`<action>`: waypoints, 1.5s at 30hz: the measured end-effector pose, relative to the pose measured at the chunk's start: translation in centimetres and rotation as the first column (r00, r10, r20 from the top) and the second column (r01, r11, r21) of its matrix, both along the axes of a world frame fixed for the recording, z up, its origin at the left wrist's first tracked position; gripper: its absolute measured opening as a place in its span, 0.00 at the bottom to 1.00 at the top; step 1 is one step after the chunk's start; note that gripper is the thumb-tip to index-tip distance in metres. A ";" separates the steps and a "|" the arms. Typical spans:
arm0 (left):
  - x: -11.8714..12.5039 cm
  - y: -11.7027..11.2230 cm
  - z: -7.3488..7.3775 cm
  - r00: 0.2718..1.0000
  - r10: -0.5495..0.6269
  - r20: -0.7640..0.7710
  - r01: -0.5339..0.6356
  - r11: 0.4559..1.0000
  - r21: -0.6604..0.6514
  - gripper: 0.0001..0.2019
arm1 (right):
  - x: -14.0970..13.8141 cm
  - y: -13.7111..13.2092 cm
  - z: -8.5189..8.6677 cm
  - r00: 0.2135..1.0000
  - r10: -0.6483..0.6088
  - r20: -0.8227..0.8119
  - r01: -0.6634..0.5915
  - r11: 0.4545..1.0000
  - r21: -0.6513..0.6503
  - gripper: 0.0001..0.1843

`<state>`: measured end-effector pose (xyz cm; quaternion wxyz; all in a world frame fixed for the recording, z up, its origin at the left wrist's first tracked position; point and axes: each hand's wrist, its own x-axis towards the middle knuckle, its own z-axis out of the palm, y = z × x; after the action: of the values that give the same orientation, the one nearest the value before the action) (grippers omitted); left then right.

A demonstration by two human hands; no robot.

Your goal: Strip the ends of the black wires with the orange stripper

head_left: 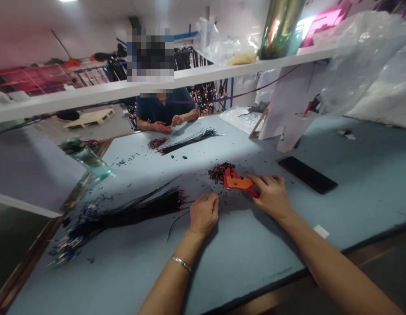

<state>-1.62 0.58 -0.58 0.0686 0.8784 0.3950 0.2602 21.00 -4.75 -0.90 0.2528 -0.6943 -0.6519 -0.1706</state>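
My right hand (270,192) is closed round the handles of a red and orange wire stripper (238,182), its jaw pointing left. Just left of it, my left hand (204,213) pinches a thin black wire (173,222), whose tail curves down to the table. Beyond the tool's jaw lies a pile of short dark and copper-coloured scraps (218,172). A thick bundle of black wires (140,209) spreads to the left of my left hand, with copper-coloured ends near the hand and blue and silver ends at far left.
A dark phone (307,174) lies right of my right hand. Across the table, a co-worker (163,109) holds a red tool beside another wire bundle (190,141). A clear bottle (86,158) lies at left. A white shelf (190,78) spans above; a white cup (295,131) stands at right.
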 end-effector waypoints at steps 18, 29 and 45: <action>-1.6 0.4 -1.3 0.909 0.223 0.351 -0.219 0.974 -0.052 0.10 | -1.0 -0.3 2.7 0.468 0.033 -0.883 -0.178 0.982 -0.058 0.17; -1.1 0.8 -1.3 0.909 0.271 0.317 -0.258 0.962 -0.083 0.11 | 0.1 -6.3 5.4 0.713 0.096 -0.695 -0.471 0.800 -0.372 0.28; -0.8 0.3 -1.0 0.911 0.218 0.349 -0.182 0.974 -0.132 0.11 | -4.4 -12.1 3.9 0.997 0.065 0.037 -0.028 0.781 -0.624 0.35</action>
<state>-2.37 0.93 -1.61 0.1553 0.7661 0.4754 0.4037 16.56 -16.82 2.98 -0.0051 -0.7173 -0.6955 0.0409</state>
